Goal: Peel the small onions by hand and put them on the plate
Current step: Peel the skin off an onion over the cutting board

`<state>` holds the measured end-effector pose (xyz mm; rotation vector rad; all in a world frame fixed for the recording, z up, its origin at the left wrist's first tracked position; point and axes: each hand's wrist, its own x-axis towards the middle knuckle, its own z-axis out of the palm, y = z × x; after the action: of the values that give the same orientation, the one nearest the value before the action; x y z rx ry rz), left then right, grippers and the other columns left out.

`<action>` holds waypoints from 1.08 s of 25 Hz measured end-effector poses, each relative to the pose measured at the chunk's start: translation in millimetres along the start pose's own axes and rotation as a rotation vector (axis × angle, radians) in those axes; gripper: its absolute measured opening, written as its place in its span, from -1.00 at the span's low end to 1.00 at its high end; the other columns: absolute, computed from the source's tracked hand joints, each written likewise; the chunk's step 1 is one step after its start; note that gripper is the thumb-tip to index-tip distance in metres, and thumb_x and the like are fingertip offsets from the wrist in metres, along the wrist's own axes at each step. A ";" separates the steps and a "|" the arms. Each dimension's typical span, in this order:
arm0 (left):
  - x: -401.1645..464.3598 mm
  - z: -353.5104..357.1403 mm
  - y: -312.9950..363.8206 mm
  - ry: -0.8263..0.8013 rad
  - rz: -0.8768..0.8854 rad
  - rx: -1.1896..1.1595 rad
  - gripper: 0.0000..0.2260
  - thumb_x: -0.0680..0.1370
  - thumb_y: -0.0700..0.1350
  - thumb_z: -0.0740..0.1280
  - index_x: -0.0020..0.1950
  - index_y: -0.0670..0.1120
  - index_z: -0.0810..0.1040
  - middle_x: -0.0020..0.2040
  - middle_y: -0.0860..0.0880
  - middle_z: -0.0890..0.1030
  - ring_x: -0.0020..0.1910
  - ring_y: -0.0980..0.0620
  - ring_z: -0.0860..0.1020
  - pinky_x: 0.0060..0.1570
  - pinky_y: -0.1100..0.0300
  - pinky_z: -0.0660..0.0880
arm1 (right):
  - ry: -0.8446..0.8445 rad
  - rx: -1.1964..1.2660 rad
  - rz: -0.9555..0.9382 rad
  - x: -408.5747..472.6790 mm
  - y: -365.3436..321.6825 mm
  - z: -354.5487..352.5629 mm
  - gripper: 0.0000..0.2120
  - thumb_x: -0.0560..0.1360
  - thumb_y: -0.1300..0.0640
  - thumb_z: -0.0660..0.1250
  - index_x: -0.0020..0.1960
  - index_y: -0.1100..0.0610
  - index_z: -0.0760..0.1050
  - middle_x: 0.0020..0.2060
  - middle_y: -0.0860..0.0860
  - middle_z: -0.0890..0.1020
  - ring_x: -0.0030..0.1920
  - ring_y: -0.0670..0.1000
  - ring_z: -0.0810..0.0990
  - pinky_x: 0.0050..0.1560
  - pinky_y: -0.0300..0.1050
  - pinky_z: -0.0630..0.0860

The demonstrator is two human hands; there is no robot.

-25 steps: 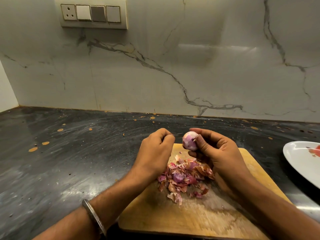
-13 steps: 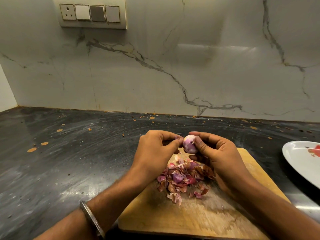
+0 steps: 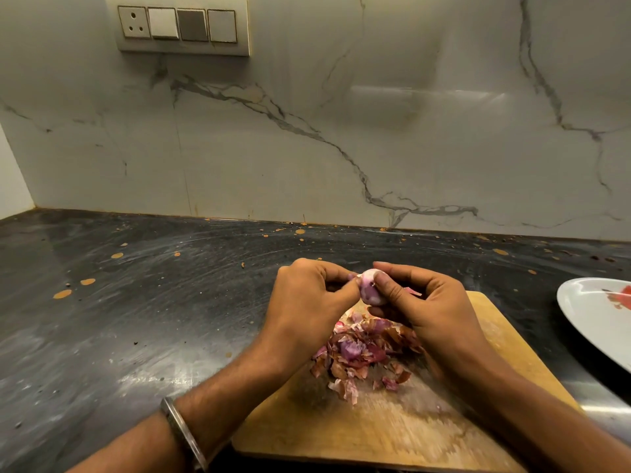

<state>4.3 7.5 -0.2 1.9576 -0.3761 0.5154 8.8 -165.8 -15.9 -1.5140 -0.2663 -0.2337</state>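
Note:
A small pale purple onion [image 3: 369, 291] is held up above the far end of a wooden cutting board [image 3: 392, 425]. My right hand [image 3: 430, 312] grips it, thumb pressed on its front. My left hand [image 3: 307, 302] pinches the onion's left side with thumb and fingertips. Below the hands a heap of dry pink and brown onion skins [image 3: 365, 353] lies on the board. The white plate [image 3: 594, 315] sits at the right edge, partly cut off, with a red bit on it.
The board lies on a dark, scuffed stone counter [image 3: 136, 319] dotted with orange flecks. A marble-patterned wall [image 3: 341, 131] rises behind, with a switch and socket panel [image 3: 181, 25] at upper left.
My left hand, a closed fist apart from the onion a second ago, has moved right and now pinches its left side. My right hand has kept hold of the onion.

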 end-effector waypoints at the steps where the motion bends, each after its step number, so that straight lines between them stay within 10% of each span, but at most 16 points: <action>1: 0.0 0.5 0.0 0.016 0.004 0.004 -0.93 0.52 -0.11 0.45 -0.07 -0.01 0.74 -0.28 0.14 0.70 -0.29 0.24 0.64 -0.25 0.23 0.63 | -0.001 -0.002 -0.002 -0.2 0.1 0.1 -0.66 0.41 0.10 0.47 0.16 0.14 0.66 -0.10 0.09 0.76 -0.10 0.09 0.76 -0.15 -0.16 0.66; 20: 9.1 1.6 -9.3 0.024 -0.208 -0.209 -0.95 0.53 -0.03 0.40 -0.09 0.01 0.64 -0.23 0.04 0.70 -0.26 0.15 0.66 -0.27 0.30 0.53 | -0.059 0.179 0.031 1.0 -9.1 3.1 -0.72 0.38 0.21 0.38 0.07 0.09 0.70 0.04 0.09 0.73 0.03 0.10 0.73 -0.11 -0.14 0.66; 27: 7.4 0.2 -3.3 -0.100 -0.277 -0.028 -0.65 0.65 -0.06 0.11 -0.35 -0.03 0.38 -0.39 0.06 0.42 -0.34 0.08 0.36 -0.27 0.07 0.29 | -0.045 0.292 0.123 4.5 -11.5 0.1 -0.71 0.56 0.31 0.23 0.04 0.11 0.72 0.00 0.10 0.73 -0.10 0.02 0.73 -0.17 -0.17 0.66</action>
<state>12.2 8.4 0.9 1.9735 -0.1691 0.2332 9.5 -166.2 -3.6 -1.2422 -0.2317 -0.0591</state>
